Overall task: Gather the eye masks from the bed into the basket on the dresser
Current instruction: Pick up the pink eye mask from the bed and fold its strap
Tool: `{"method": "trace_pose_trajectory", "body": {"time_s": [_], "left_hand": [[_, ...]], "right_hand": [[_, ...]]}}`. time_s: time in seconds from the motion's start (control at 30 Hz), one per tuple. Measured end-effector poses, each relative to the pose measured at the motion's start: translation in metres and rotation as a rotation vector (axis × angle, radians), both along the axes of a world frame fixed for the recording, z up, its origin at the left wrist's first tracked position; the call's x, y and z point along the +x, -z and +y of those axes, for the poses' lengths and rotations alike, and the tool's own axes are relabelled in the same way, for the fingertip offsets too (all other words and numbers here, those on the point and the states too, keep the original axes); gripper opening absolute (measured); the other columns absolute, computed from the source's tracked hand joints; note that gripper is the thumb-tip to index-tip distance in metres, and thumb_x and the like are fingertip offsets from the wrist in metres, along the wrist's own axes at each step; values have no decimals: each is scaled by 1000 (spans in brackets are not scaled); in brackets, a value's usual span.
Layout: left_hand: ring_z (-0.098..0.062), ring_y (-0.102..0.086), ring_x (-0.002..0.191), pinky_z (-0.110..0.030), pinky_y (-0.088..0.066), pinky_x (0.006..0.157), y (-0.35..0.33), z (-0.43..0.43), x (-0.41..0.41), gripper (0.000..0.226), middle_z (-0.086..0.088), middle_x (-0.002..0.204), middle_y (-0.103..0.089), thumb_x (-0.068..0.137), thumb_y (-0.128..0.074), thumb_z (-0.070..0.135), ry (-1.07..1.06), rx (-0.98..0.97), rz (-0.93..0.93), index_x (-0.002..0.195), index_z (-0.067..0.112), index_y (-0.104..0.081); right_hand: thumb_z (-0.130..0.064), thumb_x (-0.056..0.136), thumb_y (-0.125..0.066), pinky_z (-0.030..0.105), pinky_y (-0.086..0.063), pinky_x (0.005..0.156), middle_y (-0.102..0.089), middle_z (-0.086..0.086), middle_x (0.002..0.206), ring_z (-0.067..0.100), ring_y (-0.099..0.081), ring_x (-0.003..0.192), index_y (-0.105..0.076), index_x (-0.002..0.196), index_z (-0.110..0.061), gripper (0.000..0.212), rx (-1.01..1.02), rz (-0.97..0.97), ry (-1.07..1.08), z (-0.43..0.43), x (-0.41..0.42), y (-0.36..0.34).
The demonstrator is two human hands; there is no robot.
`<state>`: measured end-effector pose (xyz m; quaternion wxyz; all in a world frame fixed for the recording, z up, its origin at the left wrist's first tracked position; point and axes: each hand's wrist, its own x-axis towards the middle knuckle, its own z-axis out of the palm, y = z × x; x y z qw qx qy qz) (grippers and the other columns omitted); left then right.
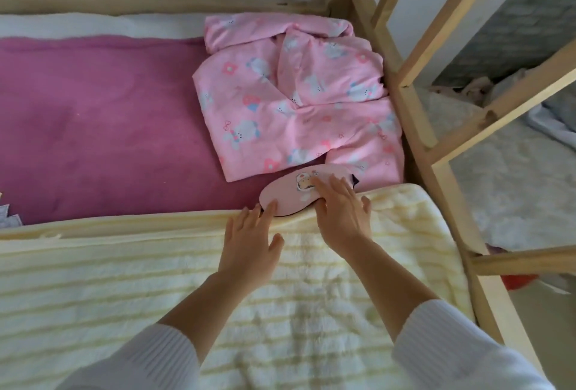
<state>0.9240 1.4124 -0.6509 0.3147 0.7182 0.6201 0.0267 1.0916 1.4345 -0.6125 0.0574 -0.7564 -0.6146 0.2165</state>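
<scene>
A pink eye mask (288, 193) with a cartoon print lies on the magenta sheet (103, 127), partly tucked behind the edge of a cream striped blanket (156, 265). My right hand (341, 215) rests flat on the mask's right half, fingers spread over the print. My left hand (252, 240) lies on the blanket with its fingertips touching the mask's lower left edge. Neither hand has closed around the mask. No basket or dresser is in view.
A folded pink patterned quilt (296, 96) lies just behind the mask, against the wooden bed frame (414, 127) on the right. A grey-white patterned item (7, 218) pokes in at the left edge. Beyond the frame are a pale rug and clutter.
</scene>
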Motion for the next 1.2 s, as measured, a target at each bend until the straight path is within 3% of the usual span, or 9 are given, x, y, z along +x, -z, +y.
{"method": "trace_pose_trajectory", "body": {"time_s": [0.13, 0.27, 0.37, 0.43, 0.53, 0.63, 0.7, 0.87, 1.2], "left_hand": [[-20, -13, 147, -46, -21, 117, -41, -5, -6, 47, -5, 157, -27, 97, -37, 41, -135, 22, -409, 143, 38, -30], [5, -39, 127, -14, -33, 101, -108, -12, -21, 20, 32, 120, -53, 96, -49, 24, -207, 322, -686, 113, 22, -60], [15, -30, 129, -1, -24, 97, -154, -23, -47, 28, 49, 121, -41, 88, -62, 25, -245, 290, -673, 115, 26, -55], [17, -32, 127, -6, -28, 97, -186, -36, -64, 50, 37, 129, -43, 83, -69, 30, -236, 176, -658, 128, 34, -46], [15, -47, 115, -4, -37, 85, -235, -60, -84, 60, 24, 121, -56, 79, -74, 32, -175, 14, -637, 130, 42, -45], [1, -56, 71, -11, -37, 62, -281, -93, -99, 21, 18, 75, -58, 75, -73, 34, -100, -105, -624, 94, 36, -64], [-7, -35, 54, -19, -26, 52, -309, -119, -109, 22, 15, 56, -38, 75, -72, 32, -64, -129, -648, 61, 26, -55], [-5, -25, 51, -20, -21, 45, -360, -187, -132, 40, 15, 54, -29, 82, -68, 18, -143, -35, -710, 60, 24, -35], [-12, -25, 55, -32, -18, 54, -408, -276, -167, 36, 9, 57, -28, 83, -68, 13, -211, 79, -682, 66, 19, -36]], "right_hand": [[-14, 90, -40, 47, -37, 103, -62, -11, 125, 9, -51, 117, -52, 128, -38, 47, 356, 232, 72, -2, -9, -31], [-10, 90, -46, 31, -55, 66, -74, -12, 76, 9, -67, 72, -68, 109, -35, 39, 256, 679, 142, -15, -20, -85], [-11, 84, -56, 33, -51, 68, -75, 7, 81, 29, -65, 75, -75, 87, -21, 22, 201, 855, 162, -32, -31, -132], [-16, 80, -65, 36, -48, 66, -71, 23, 79, 29, -58, 63, -70, 80, -6, 11, 133, 942, 198, -49, -39, -162], [-11, 81, -69, 34, -52, 62, -70, 10, 68, 19, -59, 62, -68, 72, -8, 9, 29, 1031, 222, -78, -56, -205], [-13, 79, -70, 30, -48, 58, -64, 7, 63, 21, -53, 60, -68, 69, -7, 12, -12, 1051, 213, -114, -74, -245], [-25, 73, -70, 30, -40, 53, -60, 10, 63, 21, -47, 58, -67, 74, -1, 24, -37, 1113, 213, -143, -85, -268], [-40, 85, -61, 33, -54, 61, -65, 10, 80, 25, -63, 71, -71, 95, -6, 37, -202, 1308, 146, -223, -96, -305], [-6, 67, -79, 31, -50, 72, -67, 6, 72, 18, -61, 72, -70, 69, -16, 14, -58, 1156, -2, -321, -86, -352]]}}
